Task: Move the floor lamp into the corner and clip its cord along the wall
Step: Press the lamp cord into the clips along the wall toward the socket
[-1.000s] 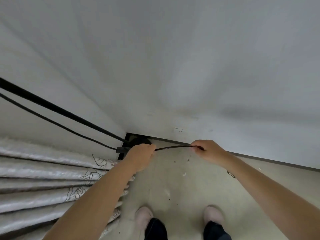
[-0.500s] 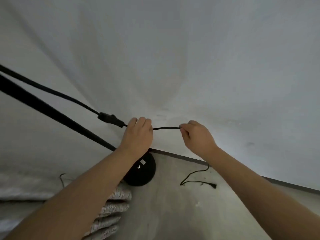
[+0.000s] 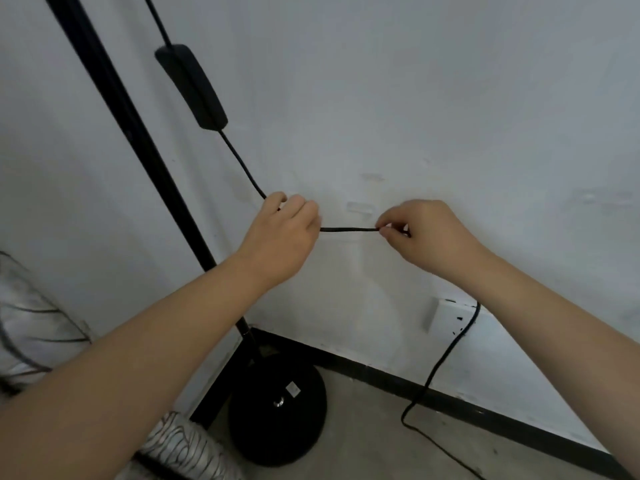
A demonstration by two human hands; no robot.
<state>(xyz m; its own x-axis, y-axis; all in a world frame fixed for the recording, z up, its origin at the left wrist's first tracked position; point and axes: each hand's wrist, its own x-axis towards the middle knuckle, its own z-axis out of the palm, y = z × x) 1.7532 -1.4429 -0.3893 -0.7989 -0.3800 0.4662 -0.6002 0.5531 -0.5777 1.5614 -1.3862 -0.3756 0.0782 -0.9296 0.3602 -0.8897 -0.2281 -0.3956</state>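
Observation:
The black floor lamp stands in the corner, its pole (image 3: 138, 140) rising from a round base (image 3: 277, 414) on the floor. Its black cord (image 3: 348, 230) runs down from an inline switch (image 3: 192, 86) to my hands. My left hand (image 3: 282, 233) grips the cord and my right hand (image 3: 426, 230) pinches it, with a short length stretched level between them against the white wall. Just above that length a small clear clip (image 3: 360, 207) sticks to the wall; another clear clip (image 3: 372, 177) sits higher. Past my right arm the cord drops to the floor.
A white wall socket (image 3: 446, 315) sits low on the wall under my right forearm. A black skirting board (image 3: 450, 400) runs along the wall's foot. A patterned white fabric (image 3: 187, 448) lies at the lower left beside the lamp base.
My view has tilted up from the floor to the wall. Both hands have lifted the cord higher up the wall, level with the clips. The inline switch now hangs well above my left hand.

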